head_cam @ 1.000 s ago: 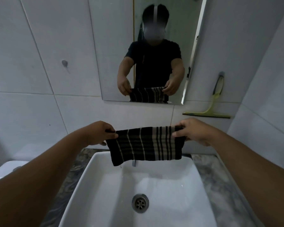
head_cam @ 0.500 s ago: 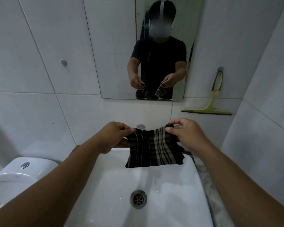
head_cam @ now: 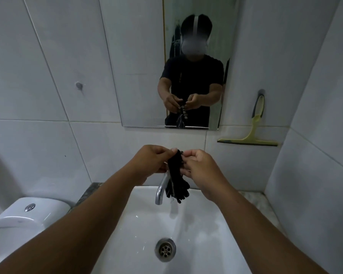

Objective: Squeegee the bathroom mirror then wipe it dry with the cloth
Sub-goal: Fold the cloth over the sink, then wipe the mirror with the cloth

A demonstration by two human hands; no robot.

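Gathered into a limp bunch above the sink (head_cam: 216,230), cloth (head_cam: 175,171) pinched at its top by left hand (head_cam: 152,163) and right hand (head_cam: 198,165). Soft, light, probably damp; best held wadded. Squeegee (head_cam: 251,133) hung at three o'clock of mirror (head_cam: 139,76).

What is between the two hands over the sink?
In the head view, the cloth lies between the left hand and the right hand, bunched and hanging down beside the tap.
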